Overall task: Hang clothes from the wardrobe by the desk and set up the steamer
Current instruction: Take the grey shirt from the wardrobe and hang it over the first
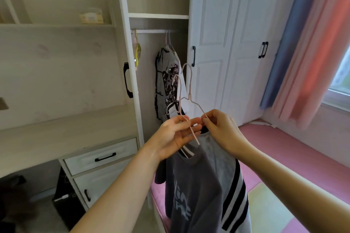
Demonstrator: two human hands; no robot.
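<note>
Two thin pale pink wire hangers stick up between my hands in front of the open wardrobe. My left hand holds one hanger, its wire lying across my palm and fingers. My right hand pinches the shoulder wire of the other hanger. A dark grey printed T-shirt and a light grey garment with black stripes hang down from them. Inside the wardrobe, several garments hang on the rail.
A yellow hanger hangs at the rail's left end. The desk top with drawers lies left. Closed white wardrobe doors stand right, then blue and pink curtains. A pink padded surface lies below right.
</note>
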